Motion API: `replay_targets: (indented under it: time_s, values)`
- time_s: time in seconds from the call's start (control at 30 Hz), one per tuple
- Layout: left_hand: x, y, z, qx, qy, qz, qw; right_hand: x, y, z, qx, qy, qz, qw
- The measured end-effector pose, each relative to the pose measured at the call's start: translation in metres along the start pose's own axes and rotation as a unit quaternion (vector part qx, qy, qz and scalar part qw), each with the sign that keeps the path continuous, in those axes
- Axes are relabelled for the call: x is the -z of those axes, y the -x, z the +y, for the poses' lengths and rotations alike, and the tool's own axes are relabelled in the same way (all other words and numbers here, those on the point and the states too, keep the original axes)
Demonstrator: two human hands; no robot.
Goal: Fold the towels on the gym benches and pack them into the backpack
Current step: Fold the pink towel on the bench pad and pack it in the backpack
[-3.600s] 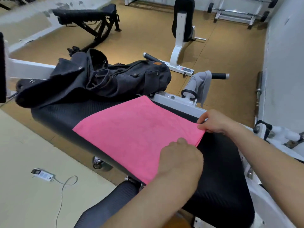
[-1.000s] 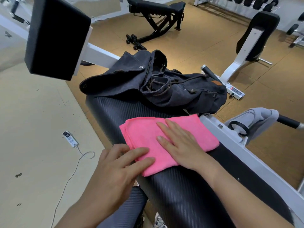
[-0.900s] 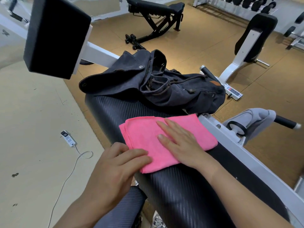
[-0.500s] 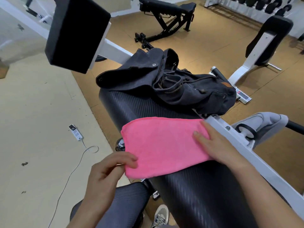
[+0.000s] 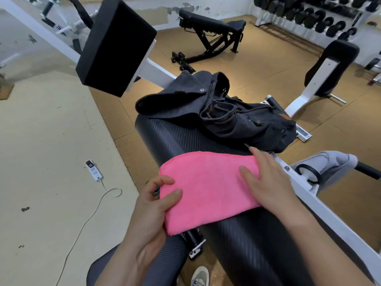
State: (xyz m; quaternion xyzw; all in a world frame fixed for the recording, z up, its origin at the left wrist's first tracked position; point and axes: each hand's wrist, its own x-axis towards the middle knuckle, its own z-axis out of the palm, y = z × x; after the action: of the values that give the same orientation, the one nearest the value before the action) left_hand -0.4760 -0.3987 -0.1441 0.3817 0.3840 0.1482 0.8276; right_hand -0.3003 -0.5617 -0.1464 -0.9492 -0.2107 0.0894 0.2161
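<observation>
Head view: shoe (image 5: 199, 277) at bottom edge, on floor by bench. Left hand (image 5: 152, 205) pinches left end of folded pink towel (image 5: 206, 186), thumb on top. Right hand (image 5: 266, 182) lies flat, fingers straight, pressing towel's right end. Towel lies across black bench pad (image 5: 257, 244), left end overhanging pad edge. Beyond it, dark backpack (image 5: 237, 120) on same pad, flap open, near towel, not touching. Grey towel (image 5: 329, 164) draped over handle at right. Power strip (image 5: 93, 170) on floor, left. Farther: incline bench (image 5: 208, 27), dumbbell rack (image 5: 321, 15).
</observation>
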Motion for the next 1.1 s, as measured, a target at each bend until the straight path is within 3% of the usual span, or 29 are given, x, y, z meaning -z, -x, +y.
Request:
replay_targets:
  time_s: [0.07, 0.2, 0.4, 0.5, 0.57, 0.63, 0.7, 0.73, 0.77, 0.8, 0.9, 0.97, 1.0, 1.03, 1.1]
  values:
    - [0.012, 0.0, 0.008, 0.005, 0.015, -0.003, 1.0, 0.002, 0.017, -0.032, 0.096, -0.031, -0.042, 0.994]
    - [0.043, -0.001, 0.029, -0.033, 0.013, 0.04, 0.999, -0.018, 0.038, -0.077, 0.173, 0.073, -0.149, 0.971]
    - [0.034, 0.008, 0.045, -0.08, 0.001, -0.006, 0.997, -0.041, 0.043, -0.084, 0.177, 0.177, -0.096, 0.963]
    - [-0.006, 0.012, 0.056, -0.105, -0.019, -0.077, 0.991, -0.039, 0.042, -0.082, 0.184, 0.081, -0.069, 0.977]
    - [-0.039, 0.012, 0.06, -0.112, -0.04, -0.116, 0.986, -0.033, 0.04, -0.077, 0.138, -0.149, -0.051, 0.978]
    - [-0.07, 0.006, 0.058, -0.104, -0.072, -0.142, 0.982, -0.019, 0.033, -0.069, 0.05, -0.421, -0.069, 0.903]
    - [-0.094, 0.002, 0.051, -0.089, -0.14, -0.171, 0.971, -0.003, 0.022, -0.057, -0.047, -0.643, -0.192, 0.74]
    - [-0.103, 0.002, 0.046, -0.09, -0.201, -0.194, 0.956, 0.004, 0.019, -0.051, -0.082, -0.71, -0.226, 0.662]
    - [-0.11, 0.003, 0.041, -0.099, -0.277, -0.219, 0.93, 0.01, 0.016, -0.045, -0.112, -0.748, -0.237, 0.609]
    - [-0.114, 0.004, 0.036, -0.114, -0.348, -0.241, 0.899, 0.014, 0.012, -0.041, -0.129, -0.765, -0.239, 0.584]
    - [-0.109, 0.011, 0.021, -0.22, -0.462, -0.272, 0.815, 0.01, 0.009, -0.032, -0.127, -0.772, -0.247, 0.572]
    - [-0.09, 0.018, 0.016, -0.348, -0.514, -0.215, 0.754, 0.005, 0.007, -0.024, -0.122, -0.757, -0.276, 0.58]
    - [-0.079, 0.02, 0.012, -0.412, -0.554, -0.178, 0.701, 0.004, 0.006, -0.021, -0.134, -0.749, -0.29, 0.58]
    - [-0.068, 0.018, 0.007, -0.449, -0.592, -0.145, 0.653, 0.003, 0.005, -0.018, -0.146, -0.745, -0.298, 0.579]
    - [-0.052, 0.012, -0.005, -0.448, -0.658, -0.115, 0.595, 0.005, 0.003, -0.017, -0.162, -0.728, -0.278, 0.605]
